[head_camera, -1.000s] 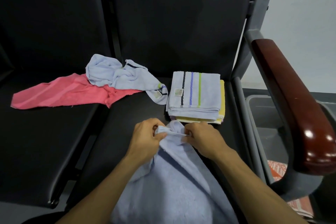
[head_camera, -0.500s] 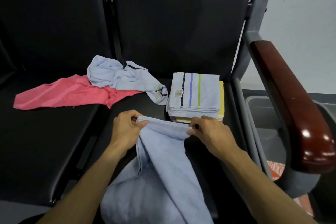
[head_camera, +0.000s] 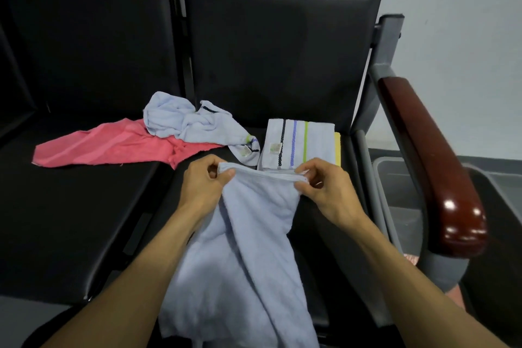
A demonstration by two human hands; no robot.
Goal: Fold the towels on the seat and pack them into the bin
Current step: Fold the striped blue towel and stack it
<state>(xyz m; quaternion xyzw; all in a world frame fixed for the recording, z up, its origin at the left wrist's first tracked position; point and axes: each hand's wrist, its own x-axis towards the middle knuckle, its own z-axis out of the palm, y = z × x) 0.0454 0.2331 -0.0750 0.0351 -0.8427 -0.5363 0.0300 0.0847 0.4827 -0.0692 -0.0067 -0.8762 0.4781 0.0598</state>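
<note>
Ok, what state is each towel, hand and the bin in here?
Pale blue towel: unfolded, top edge held up, rest hanging.
Left hand: pinching one top corner.
Right hand: pinching the other.
Striped towel: folded, atop a yellow towel.
Crumpled towel: unfolded, overlapping the pink towel, spread loose.
Bin: open.

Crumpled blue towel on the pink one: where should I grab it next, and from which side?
Judging by its pose, take the crumpled blue towel by its striped tail end, which trails free onto the seat toward the folded stack. Come from above, at the front; the bunched middle offers no clear edge.
</note>
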